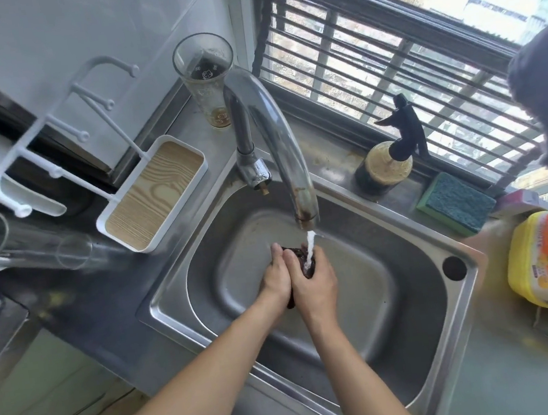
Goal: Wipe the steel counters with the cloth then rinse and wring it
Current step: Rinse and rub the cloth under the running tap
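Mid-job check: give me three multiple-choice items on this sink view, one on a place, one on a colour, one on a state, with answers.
1. Where is the cloth?
A. On the window ledge
B. Between both hands, under the tap
C. In the wooden-bottomed tray

2. What colour is the sponge's top face?
A. Blue-teal
B. Red
C. White

3. What is the faucet doing?
A. Off
B. Running
C. Detached

Answers: B, the left hand and right hand clasp it over the sink; A, teal pad on a green base; B, a white stream falls from the spout.

cloth (307, 261) under faucet (278, 144), over sink (365, 316), sponge (455, 202) right
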